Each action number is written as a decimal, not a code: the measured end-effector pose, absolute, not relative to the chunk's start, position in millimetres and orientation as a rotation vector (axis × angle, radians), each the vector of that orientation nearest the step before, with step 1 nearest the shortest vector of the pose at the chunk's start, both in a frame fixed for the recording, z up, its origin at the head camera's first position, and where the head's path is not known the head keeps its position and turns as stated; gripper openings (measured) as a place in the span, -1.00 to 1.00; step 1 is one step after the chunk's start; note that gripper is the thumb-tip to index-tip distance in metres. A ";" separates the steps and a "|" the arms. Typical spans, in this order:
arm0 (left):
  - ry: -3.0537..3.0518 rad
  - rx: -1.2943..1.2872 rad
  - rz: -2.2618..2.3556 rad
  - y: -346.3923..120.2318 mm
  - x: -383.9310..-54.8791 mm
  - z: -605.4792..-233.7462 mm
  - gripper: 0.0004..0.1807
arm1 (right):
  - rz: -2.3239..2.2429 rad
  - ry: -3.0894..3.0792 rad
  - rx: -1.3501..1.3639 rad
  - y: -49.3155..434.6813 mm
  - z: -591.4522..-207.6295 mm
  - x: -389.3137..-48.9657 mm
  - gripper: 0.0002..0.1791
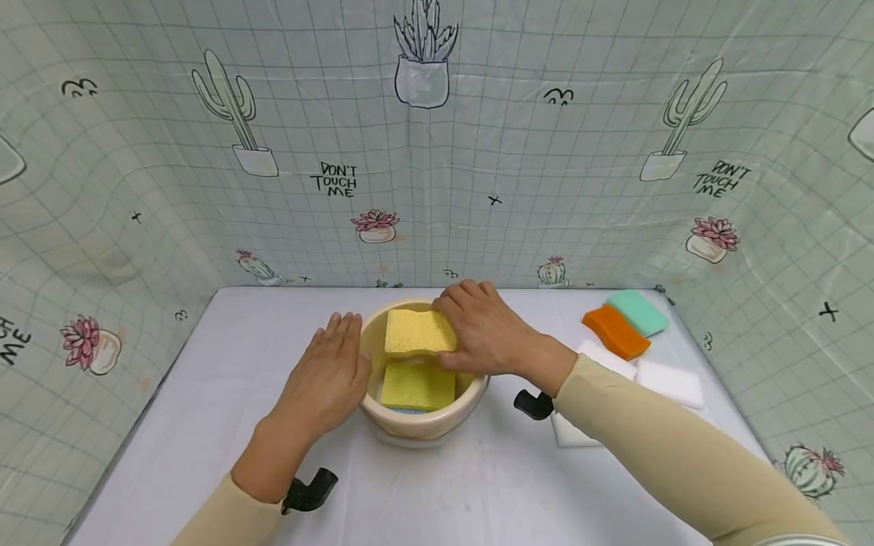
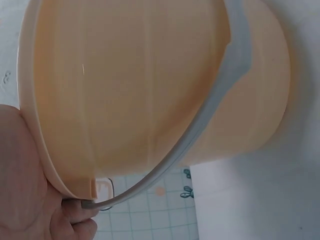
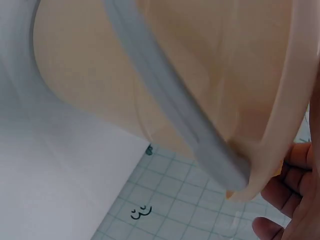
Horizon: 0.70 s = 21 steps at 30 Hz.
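Observation:
A cream bucket (image 1: 426,426) stands at the middle of the table. My right hand (image 1: 488,334) reaches over its right rim and grips a pale yellow sponge (image 1: 419,332) at its right end, thumb below and fingers above. Below that, inside the bucket, lies a second yellow sponge (image 1: 418,387), with a bit of something blue (image 1: 410,411) showing under it. Flat along the left rim rests my left hand (image 1: 328,375), its fingers straight. The bucket's grey handle (image 2: 200,120) hangs down on the near side in the left wrist view.
On the right of the white table (image 1: 198,432) lie an orange sponge (image 1: 617,332), a mint green sponge (image 1: 637,312) and several white blocks (image 1: 669,381), partly behind my right sleeve. A grid-patterned curtain (image 1: 451,167) rises behind and beside the table.

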<state>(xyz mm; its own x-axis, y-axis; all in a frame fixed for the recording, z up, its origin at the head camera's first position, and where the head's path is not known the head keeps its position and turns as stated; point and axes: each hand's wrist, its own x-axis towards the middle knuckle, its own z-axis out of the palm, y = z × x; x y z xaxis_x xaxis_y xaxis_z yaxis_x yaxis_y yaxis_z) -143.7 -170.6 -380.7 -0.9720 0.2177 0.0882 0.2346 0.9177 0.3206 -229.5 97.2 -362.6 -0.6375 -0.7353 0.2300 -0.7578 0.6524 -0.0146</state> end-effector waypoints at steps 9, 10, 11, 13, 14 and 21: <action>-3.035 -0.383 -0.499 -171.3 -142.0 -375.1 -0.30 | 0.150 -2.726 1.271 94.7 -366.3 -229.1 -0.30; -3.033 -0.405 -0.507 -172.5 -142.8 -374.8 -0.30 | 0.140 -2.732 1.273 94.6 -366.5 -229.0 -0.30; -3.032 -0.427 -0.518 -173.4 -143.6 -374.7 -0.30 | 0.132 -2.732 1.275 94.6 -366.7 -228.8 -0.30; -3.032 -0.469 -0.529 -174.3 -145.3 -375.7 -0.30 | 0.117 -2.737 1.283 94.4 -366.6 -228.4 -0.30; -3.034 -0.484 -0.535 -174.5 -146.1 -376.5 -0.31 | 0.111 -2.739 1.287 94.3 -366.5 -228.3 -0.31; -3.026 -0.494 -0.523 -172.6 -147.9 -379.7 -0.29 | 0.067 -2.767 1.280 93.0 -364.5 -226.4 -0.27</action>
